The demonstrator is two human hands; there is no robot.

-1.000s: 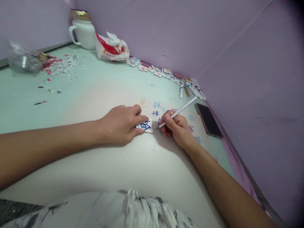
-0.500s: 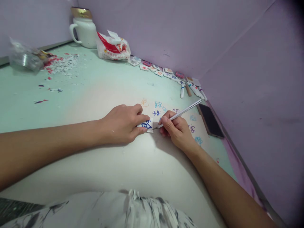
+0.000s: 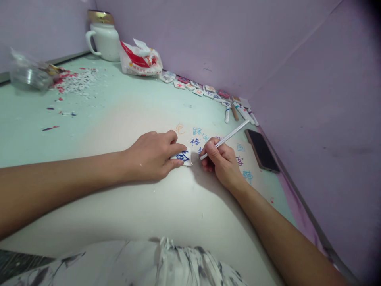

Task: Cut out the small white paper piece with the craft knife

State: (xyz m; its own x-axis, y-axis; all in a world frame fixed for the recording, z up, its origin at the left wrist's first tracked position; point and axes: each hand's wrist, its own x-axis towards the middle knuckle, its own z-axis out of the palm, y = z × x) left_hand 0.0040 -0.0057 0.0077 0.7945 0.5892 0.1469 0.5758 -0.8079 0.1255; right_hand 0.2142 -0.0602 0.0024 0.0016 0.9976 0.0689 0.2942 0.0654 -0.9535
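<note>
Change: since half a second ago the right hand (image 3: 222, 161) has tilted the thin white tool (image 3: 226, 139) a little steeper; its tip now sits just off the tile's right edge. Left hand unmoved.
Left hand (image 3: 154, 155): fingers closed narrow, thumb and forefinger pinching a small white tile (image 3: 183, 156) flat against the table (image 3: 125, 119).
Tile: blue character painted on its face; lies on the pale middle patch of the table, between the two hands.
Right hand: curled shut around the tool in a pen grip, heel resting on the table.
Table surface: blue and orange characters (image 3: 196, 137) written just beyond the hands.
Far edge: row of small tiles (image 3: 198, 88) and markers (image 3: 241, 111) along the wall.
Right side: dark phone (image 3: 261, 150) lying flat.
Far left corner: white mug (image 3: 105, 37), plastic bag (image 3: 140, 59), scattered red and white scraps (image 3: 76, 79).
</note>
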